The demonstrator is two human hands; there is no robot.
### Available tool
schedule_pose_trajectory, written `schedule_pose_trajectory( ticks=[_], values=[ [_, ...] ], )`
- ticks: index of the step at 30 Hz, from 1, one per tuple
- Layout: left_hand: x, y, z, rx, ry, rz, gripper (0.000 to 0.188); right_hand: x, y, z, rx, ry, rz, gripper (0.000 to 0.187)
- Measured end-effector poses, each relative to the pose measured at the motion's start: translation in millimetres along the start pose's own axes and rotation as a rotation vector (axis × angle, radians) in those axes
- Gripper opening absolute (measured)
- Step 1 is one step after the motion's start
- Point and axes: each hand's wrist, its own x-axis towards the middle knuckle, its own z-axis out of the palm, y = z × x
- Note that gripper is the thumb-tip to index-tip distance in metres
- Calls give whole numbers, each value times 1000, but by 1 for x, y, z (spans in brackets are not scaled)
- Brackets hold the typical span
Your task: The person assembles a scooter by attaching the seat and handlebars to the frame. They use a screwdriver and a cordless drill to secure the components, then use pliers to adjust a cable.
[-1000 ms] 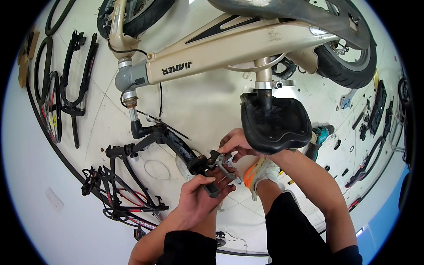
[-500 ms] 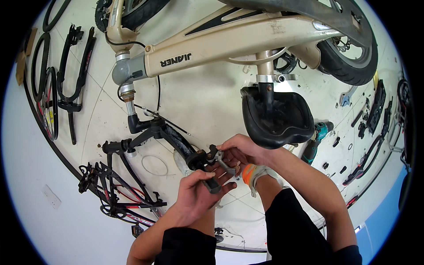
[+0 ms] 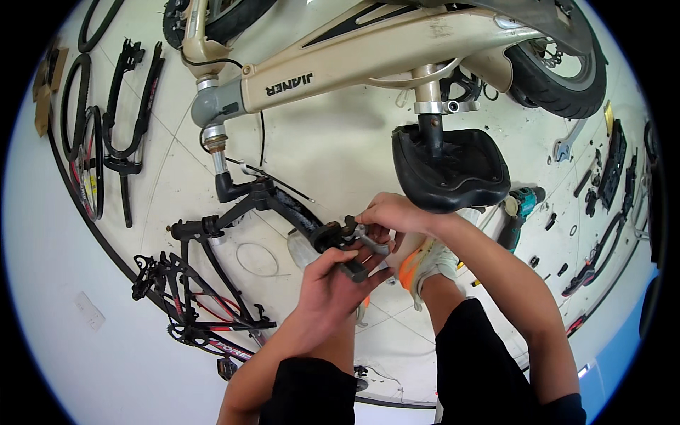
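The beige bicycle (image 3: 368, 60) lies on its side ahead of me, its handlebar (image 3: 296, 211) reaching toward me. My left hand (image 3: 333, 280) is closed round the dark handlebar grip (image 3: 354, 270), thumb on top and fingers beneath. My right hand (image 3: 398, 215) pinches the grey brake lever (image 3: 377, 245) by its black clamp end, right beside the bar; the fingers partly hide it. The black saddle (image 3: 453, 166) juts out just beyond my right hand.
A teal cordless drill (image 3: 518, 212) and a wrench (image 3: 568, 142) lie on the floor to the right, near scattered small parts. Left are a dark bicycle frame (image 3: 212, 297), a black suspension fork (image 3: 117, 142) and tyres (image 3: 73, 106). My shoe (image 3: 428, 265) is below the saddle.
The whole scene has shifted slightly up and right in the picture. Both hands keep their hold at the handlebar end, the right one still on the brake lever.
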Motion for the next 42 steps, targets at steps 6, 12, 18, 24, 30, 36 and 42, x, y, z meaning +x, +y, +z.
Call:
schedule_pose_trajectory(
  ticks=[6, 12, 18, 24, 30, 36, 42],
  values=[
    [20, -6, -18, 66, 18, 66, 19, -4, 13, 8, -690, 453, -373, 30],
    [42, -14, -23, 85, 21, 125, 14, 7, 42, -5, -67, 234, -288, 27],
    [60, -14, -43, 57, 40, 143, 13, 16, 90, -22, 206, 395, -598, 22],
    [70, -11, -49, 156, 80, 142, 21, -21, 95, -20, 977, 310, -579, 12],
    [60, -1, -34, 498, 286, -60, 42, -28, 113, -10, 938, 322, -498, 14],
    [31, -10, -45, 694, 92, -256, 58, -17, 84, 16, 202, 404, -256, 18],
    [14, -4, -19, 715, 109, 24, 31, -50, 53, 27, -78, 486, -571, 11]
  ],
)
